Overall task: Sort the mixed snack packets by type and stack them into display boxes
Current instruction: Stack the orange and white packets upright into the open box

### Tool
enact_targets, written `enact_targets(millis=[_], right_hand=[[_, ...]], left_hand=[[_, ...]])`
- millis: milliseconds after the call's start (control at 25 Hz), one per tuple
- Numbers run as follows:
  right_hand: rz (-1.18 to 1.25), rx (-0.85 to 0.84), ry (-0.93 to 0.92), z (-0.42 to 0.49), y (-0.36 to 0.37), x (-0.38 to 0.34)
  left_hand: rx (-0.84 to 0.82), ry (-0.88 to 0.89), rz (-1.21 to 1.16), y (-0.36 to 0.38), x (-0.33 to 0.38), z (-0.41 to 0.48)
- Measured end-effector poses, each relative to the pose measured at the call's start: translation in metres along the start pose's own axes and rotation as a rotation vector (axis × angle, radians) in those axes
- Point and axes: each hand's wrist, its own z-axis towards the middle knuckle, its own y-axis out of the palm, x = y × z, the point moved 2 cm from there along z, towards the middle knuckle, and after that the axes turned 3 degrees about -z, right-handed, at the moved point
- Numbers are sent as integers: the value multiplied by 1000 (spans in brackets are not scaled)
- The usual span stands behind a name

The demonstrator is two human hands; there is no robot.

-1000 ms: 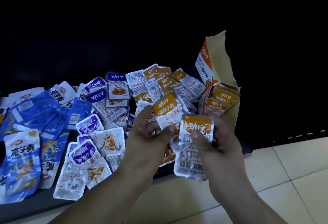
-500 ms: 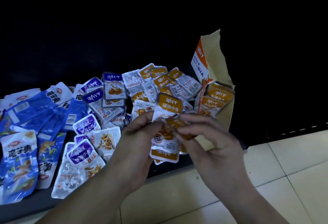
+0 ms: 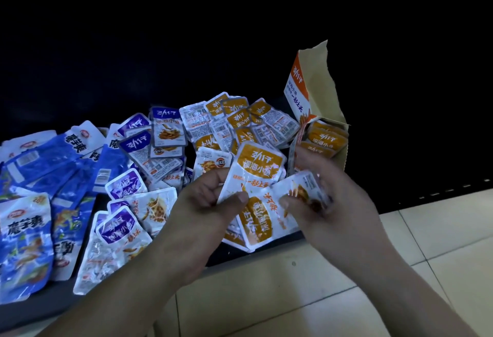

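My left hand (image 3: 210,200) grips a small stack of orange snack packets (image 3: 256,174), thumb on top. My right hand (image 3: 330,198) pinches one more orange packet (image 3: 298,192) and holds it against that stack. Behind my right hand stands an open orange display box (image 3: 320,112) with its torn flap up and several orange packets (image 3: 324,138) stacked inside. More orange packets (image 3: 237,120) lie loose on the dark shelf. Purple packets (image 3: 125,184) lie in the middle and blue packets (image 3: 24,230) at the far left.
The packets lie on a dark shelf whose front edge (image 3: 40,310) runs along the bottom left. Below it is a pale tiled floor (image 3: 266,296). Everything behind the shelf is black.
The packet in my right hand has turned and now lies overlapping the stack in my left hand. Both hands have stayed close together in front of the box.
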Motion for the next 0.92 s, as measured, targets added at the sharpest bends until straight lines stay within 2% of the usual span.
enact_targets(millis=[80,200,240,360,400,520,680,760,840,920], right_hand=[[39,-119,141,1,-8,-2],[115,-344,243,-9,-10,-5],[170,-311,280,-13,-10,-3],[515,27,440,-20,-12,6],[605,91,466,-22,-10,7],[710,76,442,-26,1,5],[814,27,415,-28,13,6],[846,22,398,-30,11,4],[839,-18,360,-30,12,-2],[750,38,344,-29,18,-4]], left_hand=[[15,-5,-18,-1,-1,-1],[32,-11,-54,2,1,-4],[68,6,-46,3,2,-4],[268,121,117,-1,4,-9],[303,153,148,-1,4,-10],[321,159,135,6,-1,-14],[218,35,-9,19,-8,-15],[226,25,-21,22,-9,-17],[213,40,12,27,-9,-20],[175,52,41,33,-6,-26]])
